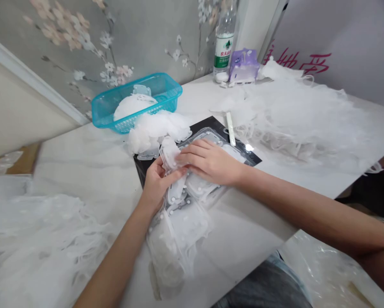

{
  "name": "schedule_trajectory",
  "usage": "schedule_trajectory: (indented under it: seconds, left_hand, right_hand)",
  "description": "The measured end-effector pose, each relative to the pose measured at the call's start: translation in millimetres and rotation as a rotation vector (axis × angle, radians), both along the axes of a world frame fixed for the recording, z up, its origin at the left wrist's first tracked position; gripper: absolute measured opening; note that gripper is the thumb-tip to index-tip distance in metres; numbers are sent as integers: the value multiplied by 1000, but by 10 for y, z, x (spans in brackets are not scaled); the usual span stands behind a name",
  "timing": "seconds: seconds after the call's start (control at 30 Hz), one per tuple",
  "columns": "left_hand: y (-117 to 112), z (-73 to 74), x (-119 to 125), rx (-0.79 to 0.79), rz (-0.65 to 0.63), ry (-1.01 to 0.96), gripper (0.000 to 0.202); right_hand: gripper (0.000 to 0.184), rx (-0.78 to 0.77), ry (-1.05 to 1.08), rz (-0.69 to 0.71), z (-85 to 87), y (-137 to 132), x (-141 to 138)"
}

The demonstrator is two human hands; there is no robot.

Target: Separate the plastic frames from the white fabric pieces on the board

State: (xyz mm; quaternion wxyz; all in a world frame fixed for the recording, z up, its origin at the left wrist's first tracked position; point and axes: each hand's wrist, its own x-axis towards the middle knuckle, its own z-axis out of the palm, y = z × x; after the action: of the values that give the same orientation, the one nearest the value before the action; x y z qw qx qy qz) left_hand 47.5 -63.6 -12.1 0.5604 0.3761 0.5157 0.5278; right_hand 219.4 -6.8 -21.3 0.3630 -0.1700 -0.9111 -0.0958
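We see two hands close together over a soft stack of white, see-through pieces (175, 218) with small round white dots. The stack lies on a flat black mat (211, 124) and hangs off its near edge onto the tabletop (83, 171), which is white with pale gray lines.

The left hand (158, 186) pinches the top of the stack and lifts its edge a bit. The right hand (211, 162) lies across the stack with its fingers (192, 154) stretched out. Its fingertips almost reach the left hand, but we cannot tell if they touch it.

Behind the black mat sits a bright blue plastic basket (169, 87) with holes in its sides. It holds a round white thing (134, 107). A white puffy pile (156, 130) sits at the mat's back corner, just by the basket. A thin white stick (231, 128) lies at the mat's far edge.

To the right of the mat is a big tangle of white strings and soft pieces (301, 124). Another big white tangle (41, 244) lies to the left of the mat. Far behind the mat stand a clear water bottle (224, 47) with a green label and a purple box (243, 66).
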Motion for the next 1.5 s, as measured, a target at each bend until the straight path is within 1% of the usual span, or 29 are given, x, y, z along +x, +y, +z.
schedule_trajectory:
  seconds: [0.07, 0.17, 0.23, 0.37, 0.53, 0.63, 0.73, 0.8, 0.83, 0.93, 1.0, 1.07, 1.17, 1.27, 1.4, 1.43, 1.5]
  left_hand:
    - [-5, -11, -8, 0, -16, 10, 55]
    - [-13, -25, -25, 24, -68, 34, 55]
    - [-16, -20, -34, 36, -111, 47, 53]
    - [-9, 11, -40, 27, -147, 69, 50]
    - [15, 30, -62, -17, -167, 122, 50]
    - [26, 35, -62, -2, -176, 152, 51]
    - [17, 45, -34, -17, -201, 272, 52]
    - [2, 48, -13, -56, -244, 357, 51]
    - [-6, 47, -7, -69, -267, 368, 49]
    - [-21, 36, -16, -48, -281, 285, 44]
    - [-23, 30, -36, -22, -249, 209, 43]
    - [-21, 34, -51, -11, -199, 138, 40]
    - [-13, 62, -56, -17, -116, 31, 31]
    - [0, 82, -48, -35, -57, -43, 33]
    - [19, 39, -36, -47, -21, -10, 37]
    - [21, 17, -33, -43, -24, 18, 38]
    - [21, -25, -29, -26, -59, 85, 38]
  right_hand:
    - [23, 70, 13, 44, -5, -5, 14]
    - [22, 132, 4, 57, -14, -34, 14]
    - [22, 138, -7, 41, -20, -52, 2]
    - [22, 108, 61, -8, -41, -76, -31]
    - [24, -83, 81, -20, -67, -121, -58]
    - [26, -191, 109, -13, -62, -139, -67]
    - [26, -339, 210, -48, -32, -113, -61]
    - [24, -452, 299, -104, -6, -74, -43]
    - [23, -498, 333, -116, 6, -53, -32]
    - [20, -586, 355, -75, 37, -6, 1]
    - [18, -615, 345, -22, 53, 3, 15]
    - [18, -626, 328, 25, 65, 1, 20]
    - [15, -606, 298, 88, 73, -8, 13]
    - [14, -559, 241, 123, 71, -23, -7]
    - [27, -493, 245, 99, 59, -53, -41]
    - [30, -478, 244, 91, 54, -59, -48]
    - [29, -440, 218, 75, 43, -62, -53]
